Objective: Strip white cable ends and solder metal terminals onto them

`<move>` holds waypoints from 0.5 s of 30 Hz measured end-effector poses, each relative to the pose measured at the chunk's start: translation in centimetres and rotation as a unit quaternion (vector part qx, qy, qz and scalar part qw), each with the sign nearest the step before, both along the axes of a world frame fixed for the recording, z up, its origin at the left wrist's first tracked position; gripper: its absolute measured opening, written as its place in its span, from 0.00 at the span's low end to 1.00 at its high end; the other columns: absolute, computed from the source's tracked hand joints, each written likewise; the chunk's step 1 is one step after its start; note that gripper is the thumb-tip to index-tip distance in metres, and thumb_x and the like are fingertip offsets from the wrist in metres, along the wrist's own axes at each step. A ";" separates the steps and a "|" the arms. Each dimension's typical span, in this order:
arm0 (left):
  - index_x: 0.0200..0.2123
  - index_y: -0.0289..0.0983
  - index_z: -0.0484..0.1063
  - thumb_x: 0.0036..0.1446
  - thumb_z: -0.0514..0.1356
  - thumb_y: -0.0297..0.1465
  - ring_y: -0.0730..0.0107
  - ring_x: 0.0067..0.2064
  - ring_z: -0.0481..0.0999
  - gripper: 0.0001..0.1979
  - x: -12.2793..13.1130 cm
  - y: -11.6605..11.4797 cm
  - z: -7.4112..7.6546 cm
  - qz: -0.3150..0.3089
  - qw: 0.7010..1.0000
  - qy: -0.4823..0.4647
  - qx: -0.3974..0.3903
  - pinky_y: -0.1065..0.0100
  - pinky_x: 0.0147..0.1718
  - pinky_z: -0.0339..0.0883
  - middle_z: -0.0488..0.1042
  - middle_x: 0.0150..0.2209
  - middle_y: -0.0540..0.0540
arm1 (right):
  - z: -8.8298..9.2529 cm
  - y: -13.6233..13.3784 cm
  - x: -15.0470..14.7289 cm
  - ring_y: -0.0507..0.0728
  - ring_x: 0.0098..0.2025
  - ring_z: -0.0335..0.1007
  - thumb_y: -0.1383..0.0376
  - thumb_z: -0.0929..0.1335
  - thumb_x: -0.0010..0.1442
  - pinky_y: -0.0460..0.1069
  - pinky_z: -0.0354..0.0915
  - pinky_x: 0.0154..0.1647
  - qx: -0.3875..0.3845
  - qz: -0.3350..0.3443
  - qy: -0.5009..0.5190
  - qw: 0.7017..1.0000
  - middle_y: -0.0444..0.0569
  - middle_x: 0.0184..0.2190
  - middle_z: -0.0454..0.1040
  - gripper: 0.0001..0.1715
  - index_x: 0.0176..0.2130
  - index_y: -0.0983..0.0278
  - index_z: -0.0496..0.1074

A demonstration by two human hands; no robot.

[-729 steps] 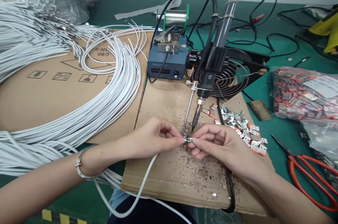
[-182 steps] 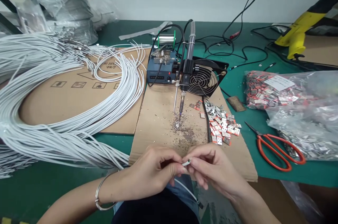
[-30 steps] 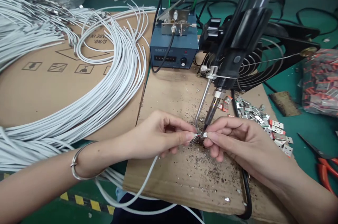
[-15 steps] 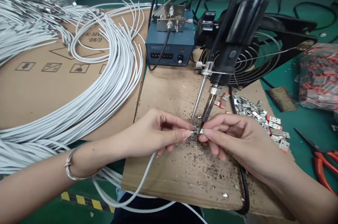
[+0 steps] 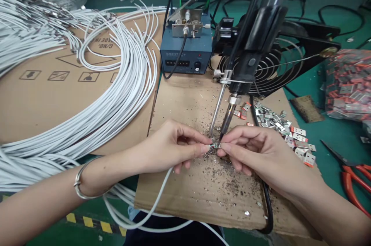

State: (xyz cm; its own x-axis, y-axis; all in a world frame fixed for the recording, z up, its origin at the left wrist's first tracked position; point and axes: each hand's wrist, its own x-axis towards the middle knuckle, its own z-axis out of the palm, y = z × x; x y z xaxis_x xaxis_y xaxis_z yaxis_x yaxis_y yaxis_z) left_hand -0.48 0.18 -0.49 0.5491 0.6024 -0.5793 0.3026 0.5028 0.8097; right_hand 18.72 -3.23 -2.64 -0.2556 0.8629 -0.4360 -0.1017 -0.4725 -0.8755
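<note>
A left hand [image 5: 171, 147] pinches the end of a white cable [image 5: 162, 188] up against a small metal connector [image 5: 216, 146] grasped between thumb and fingers of the right hand [image 5: 255, 149], just below a soldering iron [image 5: 231, 108]; whether its tip touches the work cannot be told. Beneath them lies a speckled cardboard sheet [image 5: 185, 106], with loose connectors [image 5: 272, 120] heaped beyond the right hand. Farther out, red-handled scissors [image 5: 348, 174] rest on the green counter [image 5: 313, 132], opposite bundled cables [image 5: 127, 91].
</note>
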 end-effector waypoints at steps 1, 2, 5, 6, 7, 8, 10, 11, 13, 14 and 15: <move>0.34 0.31 0.77 0.52 0.62 0.27 0.83 0.13 0.63 0.07 0.0 0.0 0.0 -0.002 1.000 0.001 0.002 0.81 0.11 0.59 0.66 0.13 0.56 | -0.1 0.0 0.0 0.43 0.15 0.64 0.67 0.74 0.48 0.33 0.59 0.11 0.002 0.001 0.000 1.000 0.46 0.22 0.78 0.02 0.26 0.62 0.77; 0.34 0.31 0.77 0.52 0.61 0.26 0.83 0.13 0.63 0.07 0.0 0.0 -0.1 -0.002 1.000 0.000 0.004 0.81 0.11 0.59 0.67 0.13 0.56 | -0.2 -0.1 0.0 0.43 0.15 0.64 0.67 0.74 0.49 0.33 0.59 0.12 0.006 0.002 0.000 1.000 0.46 0.22 0.78 0.02 0.26 0.62 0.77; 0.36 0.31 0.77 0.52 0.62 0.27 0.82 0.13 0.64 0.08 0.0 -0.1 -0.3 -0.007 1.000 -0.004 0.004 0.80 0.12 0.60 0.67 0.14 0.56 | -0.4 -0.2 0.0 0.43 0.15 0.64 0.66 0.73 0.51 0.33 0.59 0.12 0.013 0.002 -0.001 1.000 0.46 0.23 0.78 0.02 0.27 0.62 0.77; 0.36 0.31 0.77 0.52 0.62 0.28 0.82 0.14 0.64 0.08 0.0 -0.1 -0.3 -0.008 1.000 -0.007 0.004 0.79 0.13 0.61 0.67 0.14 0.56 | -0.4 -0.2 0.0 0.43 0.15 0.64 0.66 0.73 0.51 0.33 0.59 0.12 0.014 0.001 -0.004 1.000 0.46 0.22 0.78 0.02 0.27 0.62 0.77; 0.36 0.31 0.76 0.51 0.62 0.29 0.81 0.15 0.66 0.09 -0.1 -0.2 -0.4 -0.009 1.000 -0.012 0.006 0.79 0.14 0.63 0.68 0.15 0.55 | -0.3 -0.2 0.0 0.43 0.15 0.64 0.66 0.73 0.50 0.33 0.59 0.12 0.012 0.002 -0.006 1.000 0.46 0.22 0.78 0.02 0.27 0.63 0.76; 0.37 0.31 0.76 0.51 0.62 0.29 0.80 0.17 0.68 0.10 -0.2 -0.2 -0.4 -0.010 1.000 -0.019 0.007 0.78 0.16 0.65 0.69 0.17 0.54 | -0.2 -0.2 0.0 0.43 0.14 0.64 0.67 0.74 0.49 0.34 0.59 0.12 0.010 0.001 -0.010 1.000 0.46 0.22 0.78 0.03 0.27 0.63 0.76; 0.41 0.31 0.74 0.52 0.62 0.30 0.77 0.21 0.71 0.13 -0.6 -0.3 -0.5 -0.004 0.999 -0.024 0.026 0.75 0.20 0.69 0.71 0.20 0.53 | 0.2 -0.1 0.0 0.43 0.14 0.64 0.67 0.75 0.45 0.34 0.59 0.11 0.005 -0.003 -0.021 1.000 0.46 0.21 0.78 0.05 0.26 0.64 0.76; 0.42 0.31 0.73 0.52 0.62 0.30 0.76 0.23 0.73 0.14 -0.9 -0.3 -0.4 0.004 0.998 -0.013 0.053 0.74 0.23 0.71 0.73 0.22 0.52 | 0.4 0.0 0.0 0.44 0.14 0.64 0.68 0.75 0.44 0.35 0.59 0.11 0.001 -0.008 -0.028 1.000 0.46 0.21 0.78 0.06 0.25 0.64 0.76; 0.45 0.33 0.72 0.54 0.61 0.32 0.74 0.25 0.75 0.15 -1.8 -0.3 -0.1 0.016 0.989 0.044 0.142 0.73 0.26 0.71 0.74 0.23 0.51 | 0.6 0.0 -0.1 0.44 0.14 0.64 0.68 0.76 0.41 0.35 0.58 0.10 -0.009 -0.012 -0.043 0.999 0.47 0.21 0.77 0.08 0.25 0.65 0.75; 0.45 0.34 0.72 0.56 0.59 0.34 0.75 0.24 0.75 0.14 -2.3 -0.2 0.0 0.017 0.978 0.079 0.190 0.74 0.25 0.70 0.73 0.23 0.51 | 0.7 0.0 -0.1 0.44 0.14 0.64 0.68 0.76 0.41 0.36 0.58 0.10 -0.013 -0.013 -0.047 0.999 0.47 0.21 0.77 0.08 0.24 0.66 0.75; 0.44 0.35 0.72 0.58 0.56 0.35 0.75 0.23 0.73 0.14 -2.7 -0.2 0.2 0.010 0.967 0.111 0.231 0.75 0.23 0.68 0.72 0.21 0.52 | 0.7 0.0 -0.1 0.44 0.14 0.63 0.67 0.76 0.40 0.36 0.58 0.10 -0.017 -0.012 -0.050 0.999 0.47 0.20 0.77 0.08 0.24 0.66 0.75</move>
State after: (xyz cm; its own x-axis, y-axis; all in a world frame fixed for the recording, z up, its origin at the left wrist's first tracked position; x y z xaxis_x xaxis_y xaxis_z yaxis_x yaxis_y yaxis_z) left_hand -3.18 -0.01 -0.26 0.4278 0.8338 -0.3490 0.4891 0.1111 0.8651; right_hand 18.64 -3.22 -1.92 -0.1884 0.8530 -0.4868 -0.0256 -0.4997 -0.8658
